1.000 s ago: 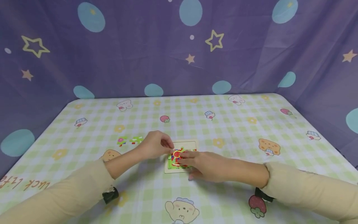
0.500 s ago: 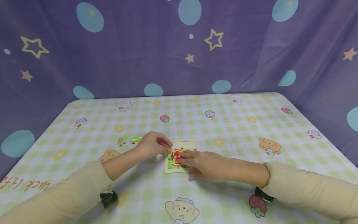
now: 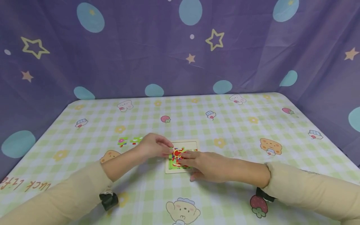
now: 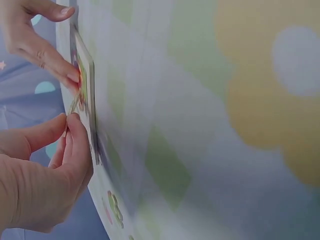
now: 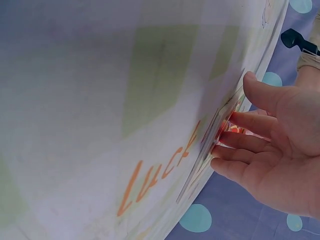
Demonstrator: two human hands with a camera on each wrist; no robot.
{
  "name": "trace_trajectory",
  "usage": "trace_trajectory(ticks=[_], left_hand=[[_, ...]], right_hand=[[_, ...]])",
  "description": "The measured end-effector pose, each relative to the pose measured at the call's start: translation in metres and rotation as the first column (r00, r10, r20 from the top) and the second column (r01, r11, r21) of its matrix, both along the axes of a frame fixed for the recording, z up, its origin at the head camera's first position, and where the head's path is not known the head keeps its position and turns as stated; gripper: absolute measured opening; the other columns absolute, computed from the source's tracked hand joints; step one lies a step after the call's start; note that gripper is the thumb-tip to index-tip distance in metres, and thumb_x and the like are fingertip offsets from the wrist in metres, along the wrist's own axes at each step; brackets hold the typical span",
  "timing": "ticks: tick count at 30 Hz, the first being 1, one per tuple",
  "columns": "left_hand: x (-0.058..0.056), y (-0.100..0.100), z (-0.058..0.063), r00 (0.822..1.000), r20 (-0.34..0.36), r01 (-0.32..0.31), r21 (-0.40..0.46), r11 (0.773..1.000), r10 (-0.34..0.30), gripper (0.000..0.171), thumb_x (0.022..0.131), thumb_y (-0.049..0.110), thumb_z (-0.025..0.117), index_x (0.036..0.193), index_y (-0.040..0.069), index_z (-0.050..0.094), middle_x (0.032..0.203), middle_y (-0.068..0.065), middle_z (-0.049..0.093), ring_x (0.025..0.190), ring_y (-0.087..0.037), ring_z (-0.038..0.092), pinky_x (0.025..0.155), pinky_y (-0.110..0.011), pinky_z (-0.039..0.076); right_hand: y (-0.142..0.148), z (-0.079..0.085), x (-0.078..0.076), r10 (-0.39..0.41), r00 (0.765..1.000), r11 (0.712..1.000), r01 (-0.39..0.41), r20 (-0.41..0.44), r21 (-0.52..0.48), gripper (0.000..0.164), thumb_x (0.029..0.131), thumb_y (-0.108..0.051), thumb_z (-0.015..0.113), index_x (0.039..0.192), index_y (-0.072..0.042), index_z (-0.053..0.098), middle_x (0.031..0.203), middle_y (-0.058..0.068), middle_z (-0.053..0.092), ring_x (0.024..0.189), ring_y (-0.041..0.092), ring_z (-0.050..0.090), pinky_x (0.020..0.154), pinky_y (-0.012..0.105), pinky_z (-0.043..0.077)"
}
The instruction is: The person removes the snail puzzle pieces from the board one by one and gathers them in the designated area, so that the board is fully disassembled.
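A square wooden jigsaw puzzle board (image 3: 184, 144) with a pale frame lies mid-table in the head view. Bright red, green and yellow pieces fill its near part, and bare wood shows along its far side. At the board's left edge, my left hand (image 3: 153, 146) pinches a thin puzzle piece (image 4: 73, 104) between thumb and forefinger, tilted up from the board. My right hand (image 3: 209, 166) reaches in from the right, its fairly straight fingers (image 5: 244, 141) resting on the placed pieces. Those fingers hide part of the picture.
Two loose puzzle pieces, one with a pink flower (image 3: 122, 142) and one mostly green (image 3: 136, 140), lie left of the board, the latter close to my left hand. A checked cloth (image 3: 236, 125) covers the table. Behind it hangs a purple curtain (image 3: 135, 47).
My left hand has shifted very slightly left at the board's left edge, still holding the piece. The right hand stays in place on the puzzle.
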State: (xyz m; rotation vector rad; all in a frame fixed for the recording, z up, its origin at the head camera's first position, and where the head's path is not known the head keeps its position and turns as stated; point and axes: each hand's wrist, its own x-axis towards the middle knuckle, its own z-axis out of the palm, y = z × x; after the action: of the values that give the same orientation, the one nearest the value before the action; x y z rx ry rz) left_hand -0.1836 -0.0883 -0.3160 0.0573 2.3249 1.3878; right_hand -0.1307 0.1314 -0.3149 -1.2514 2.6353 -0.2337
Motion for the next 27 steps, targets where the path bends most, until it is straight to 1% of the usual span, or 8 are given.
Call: trace_trajectory(ticks=[2,5,9,16,24,27], left_hand=[[-0.002,-0.002,0.0,1.0,0.005,-0.02,0.011,1.0,0.02,0.02,0.08,0.004,0.073,0.098,-0.002,0.07,0.079,-0.006,0.072,0.068,-0.009,0.069,0.073,-0.029,0.059],[-0.003,-0.006,0.001,0.999,0.002,-0.034,0.018,0.999,0.034,0.019,0.079,0.002,0.073,0.098,-0.003,0.07,0.077,-0.004,0.072,0.068,-0.009,0.069,0.072,-0.03,0.059],[-0.003,-0.015,0.003,1.0,0.0,-0.024,0.022,0.999,0.024,0.021,0.081,0.002,0.071,0.101,-0.004,0.069,0.08,-0.005,0.073,0.07,-0.009,0.069,0.074,-0.03,0.059],[-0.001,-0.033,0.005,1.0,0.016,-0.014,0.047,0.999,0.013,0.026,0.082,0.004,0.071,0.106,-0.006,0.067,0.085,-0.003,0.073,0.075,-0.008,0.069,0.078,-0.031,0.059],[-0.001,-0.049,0.003,1.0,0.01,0.0,0.037,0.999,-0.001,0.031,0.083,0.006,0.072,0.11,-0.007,0.065,0.094,-0.006,0.074,0.079,-0.009,0.069,0.079,-0.032,0.059],[0.0,-0.057,0.002,1.0,0.018,0.005,0.018,1.0,-0.006,0.033,0.083,0.009,0.073,0.112,-0.005,0.066,0.096,-0.006,0.074,0.081,-0.01,0.069,0.08,-0.031,0.059]], right_hand=[[0.0,0.0,0.0,0.0,1.0,1.0,0.0,0.0,0.002,0.059,0.091,-0.033,0.064,0.143,-0.013,0.046,0.151,0.008,0.042,0.141,0.023,0.04,0.106,0.039,0.045],[0.0,0.0,0.0,-0.001,1.0,1.0,0.001,0.001,0.002,0.058,0.091,-0.032,0.063,0.144,-0.013,0.045,0.152,0.007,0.042,0.142,0.023,0.039,0.107,0.04,0.044],[0.0,0.0,0.0,-0.004,1.0,1.0,0.004,0.002,0.008,0.058,0.092,-0.033,0.063,0.144,-0.013,0.045,0.152,0.007,0.042,0.142,0.023,0.039,0.108,0.04,0.043],[-0.001,0.0,0.0,-0.014,1.0,1.0,0.014,0.015,0.017,0.06,0.091,-0.035,0.063,0.144,-0.013,0.045,0.152,0.006,0.042,0.143,0.022,0.038,0.109,0.039,0.042],[0.0,-0.002,0.001,-0.029,0.999,0.999,0.029,0.022,0.016,0.06,0.091,-0.036,0.063,0.144,-0.014,0.045,0.153,0.004,0.041,0.143,0.021,0.036,0.11,0.039,0.041],[0.001,-0.002,0.001,-0.029,0.999,0.999,0.029,0.024,0.012,0.06,0.091,-0.036,0.063,0.144,-0.014,0.044,0.153,0.004,0.041,0.144,0.021,0.036,0.111,0.039,0.04]])
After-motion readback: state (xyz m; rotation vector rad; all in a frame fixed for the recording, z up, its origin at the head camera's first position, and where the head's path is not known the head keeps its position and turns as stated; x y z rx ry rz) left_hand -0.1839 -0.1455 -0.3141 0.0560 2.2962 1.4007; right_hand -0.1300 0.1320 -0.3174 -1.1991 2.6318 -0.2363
